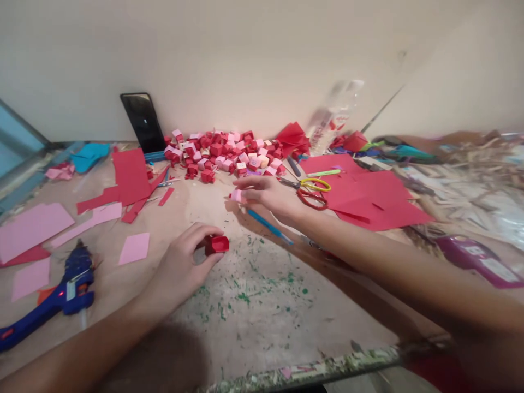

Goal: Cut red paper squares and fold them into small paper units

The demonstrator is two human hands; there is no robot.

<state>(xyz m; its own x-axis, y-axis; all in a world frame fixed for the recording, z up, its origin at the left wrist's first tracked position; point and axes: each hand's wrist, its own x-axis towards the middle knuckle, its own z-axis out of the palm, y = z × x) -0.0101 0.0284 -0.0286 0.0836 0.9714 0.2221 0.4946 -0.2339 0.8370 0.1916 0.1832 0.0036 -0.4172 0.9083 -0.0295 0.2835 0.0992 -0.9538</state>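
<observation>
Box, small and red, is resting between the thumb and fingertips of the left hand, which is gripping it a little above the middle of the table. Further toward the back edge, the right hand is reaching out with loosely bent fingers over a small pink-and-red block; whether they are closing on it, I cannot tell. A blue pen is lying just below that hand.

Many red and pink blocks are piling up along the back edge, some bearing marks too small to read. Left of the pile, a black phone is leaning upright, while to its right a clear bottle is standing tilted, its red lettering blurring beyond reading. Scissors with a yellow handle are lying beside red sheets.

Near the right edge, a purple case is showing a large pale "B" and a whitish label. Toward the front left corner, a blue glue gun is carrying a white label, unreadable here, and glowing with a small red light. Pink sheets are spreading along the left edge.
</observation>
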